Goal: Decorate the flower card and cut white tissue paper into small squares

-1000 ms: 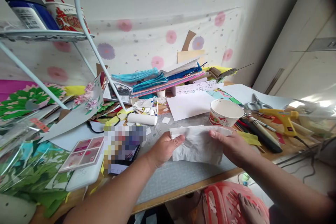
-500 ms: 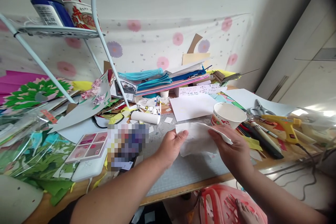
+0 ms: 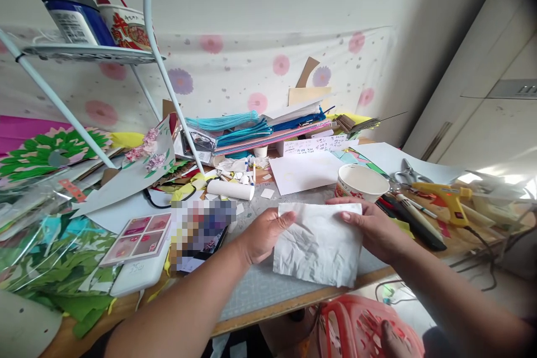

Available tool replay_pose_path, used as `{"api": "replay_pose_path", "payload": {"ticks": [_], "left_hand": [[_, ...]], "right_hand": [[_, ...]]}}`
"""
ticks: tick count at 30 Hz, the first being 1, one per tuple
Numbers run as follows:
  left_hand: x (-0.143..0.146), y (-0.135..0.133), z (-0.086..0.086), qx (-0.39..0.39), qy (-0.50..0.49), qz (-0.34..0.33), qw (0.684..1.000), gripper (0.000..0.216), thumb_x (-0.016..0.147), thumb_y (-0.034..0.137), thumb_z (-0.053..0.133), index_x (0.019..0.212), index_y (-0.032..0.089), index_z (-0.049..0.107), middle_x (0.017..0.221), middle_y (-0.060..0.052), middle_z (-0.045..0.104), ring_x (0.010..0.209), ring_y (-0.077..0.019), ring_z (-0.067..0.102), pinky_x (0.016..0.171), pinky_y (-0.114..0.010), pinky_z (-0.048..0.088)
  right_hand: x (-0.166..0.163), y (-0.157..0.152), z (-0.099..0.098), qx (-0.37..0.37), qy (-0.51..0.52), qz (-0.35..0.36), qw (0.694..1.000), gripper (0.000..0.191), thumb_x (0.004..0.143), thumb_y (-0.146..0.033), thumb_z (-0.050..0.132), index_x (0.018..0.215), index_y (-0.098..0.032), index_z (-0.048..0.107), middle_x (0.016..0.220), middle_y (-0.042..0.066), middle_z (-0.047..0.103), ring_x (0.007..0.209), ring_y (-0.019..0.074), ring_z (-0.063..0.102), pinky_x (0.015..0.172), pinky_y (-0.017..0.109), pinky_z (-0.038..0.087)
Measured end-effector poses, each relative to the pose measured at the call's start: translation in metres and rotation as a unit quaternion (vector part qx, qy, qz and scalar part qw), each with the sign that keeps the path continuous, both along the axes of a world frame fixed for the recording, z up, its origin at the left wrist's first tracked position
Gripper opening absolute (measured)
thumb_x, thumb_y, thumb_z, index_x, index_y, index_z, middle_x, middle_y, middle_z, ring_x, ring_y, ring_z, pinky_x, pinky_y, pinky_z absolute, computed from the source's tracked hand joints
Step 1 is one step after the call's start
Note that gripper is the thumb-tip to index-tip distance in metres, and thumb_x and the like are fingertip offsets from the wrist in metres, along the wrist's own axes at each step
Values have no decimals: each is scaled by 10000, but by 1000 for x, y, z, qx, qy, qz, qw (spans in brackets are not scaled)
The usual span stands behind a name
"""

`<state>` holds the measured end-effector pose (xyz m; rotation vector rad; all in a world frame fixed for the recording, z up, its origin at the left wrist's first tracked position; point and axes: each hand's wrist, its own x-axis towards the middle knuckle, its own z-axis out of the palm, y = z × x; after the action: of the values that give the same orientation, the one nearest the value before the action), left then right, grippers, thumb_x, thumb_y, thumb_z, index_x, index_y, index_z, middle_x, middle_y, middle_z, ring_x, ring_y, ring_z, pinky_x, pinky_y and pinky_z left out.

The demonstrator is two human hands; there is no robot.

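A thin, creased white sheet of paper (image 3: 318, 246) hangs between my two hands above the grey cutting mat (image 3: 251, 291). My left hand (image 3: 265, 235) pinches its upper left corner, thumb on the near face. At the upper right, my right hand (image 3: 375, 226) grips the sheet the same way, its fingers behind the paper. Just beyond the right hand stands a white paper bowl (image 3: 364, 182) with red print on its side. A white paper roll (image 3: 230, 189) lies past my left hand, among small white scraps.
Right of the bowl lie scissors (image 3: 406, 174), a yellow glue gun (image 3: 448, 198) with its cord, and pens. A white rack (image 3: 153, 39) rises at the left, near green paper scraps (image 3: 62, 257). Blue pipe cleaners (image 3: 239, 128) are stacked at the back; a red stool (image 3: 348, 324) is below.
The sheet has turned from tilted and bunched to broadly facing me, its lower edge now hanging down. Both hands keep hold of it. The view has shifted slightly.
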<state>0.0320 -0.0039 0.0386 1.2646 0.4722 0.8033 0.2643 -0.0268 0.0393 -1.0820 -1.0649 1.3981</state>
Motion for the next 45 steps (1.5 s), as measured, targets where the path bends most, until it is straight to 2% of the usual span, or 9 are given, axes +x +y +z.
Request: {"api": "replay_pose_path", "payload": {"ticks": [4,7,13,16,25,31,36,42,45], "left_hand": [[-2,4,-2,44,22,19,999,418,839,486,630,1059,138,703,1090,-139,711,1020,-305,659,938,-435,473],[-2,7,-5,105,48,74,991,386,857,476,617,1077,171,703,1112,-100,707,1083,-276,621,996,-385,421],[0,2,-7,219,92,131,962,396,911,481,526,1099,171,684,1031,-74,711,956,-227,626,866,-315,460],[0,-1,-8,266,100,163,945,394,910,493,517,1050,163,682,933,-58,698,856,-200,610,807,-291,452],[-5,0,-12,256,106,204,939,503,818,627,565,1013,165,607,874,-43,628,782,-182,560,707,-265,430],[-1,15,-23,152,109,96,978,527,750,626,640,968,146,623,878,-53,638,807,-208,580,719,-291,451],[1,18,-30,118,137,83,980,427,783,575,609,834,151,627,779,-30,595,727,-184,523,674,-289,404],[3,12,-26,123,166,98,973,348,799,511,586,774,163,598,731,-10,556,707,-173,482,660,-281,376],[3,11,-24,143,179,102,968,320,804,486,571,760,170,603,745,-9,561,738,-182,488,681,-283,382]], "right_hand": [[4,2,-2,23,-26,-36,999,279,556,-375,868,700,-181,726,640,18,688,591,147,605,597,279,469],[4,-2,6,151,-183,-82,968,258,667,-426,792,791,-205,741,766,52,729,697,195,645,652,317,499],[-19,-16,35,490,-589,-93,635,282,919,-273,566,1185,-211,639,1157,69,697,1091,265,598,973,473,422],[-38,-17,36,502,-633,-83,583,266,958,-241,499,1190,-178,611,1138,71,704,1067,265,616,986,484,396],[-52,-10,39,491,-621,-62,608,200,946,-187,471,815,-152,617,672,41,630,637,204,552,662,345,431],[-44,-5,40,508,-602,-44,614,147,944,-181,478,872,-154,602,744,56,655,685,208,554,687,355,445],[-42,-3,34,528,-585,-35,614,293,925,-169,529,1218,-173,549,1075,107,665,908,245,592,788,403,476],[-45,-1,35,492,-452,-36,743,112,901,-150,556,977,-206,616,1084,77,634,970,181,621,812,318,513],[-46,1,38,472,-426,-34,772,105,902,-172,561,953,-212,643,1075,74,633,986,174,623,836,311,505]]}}
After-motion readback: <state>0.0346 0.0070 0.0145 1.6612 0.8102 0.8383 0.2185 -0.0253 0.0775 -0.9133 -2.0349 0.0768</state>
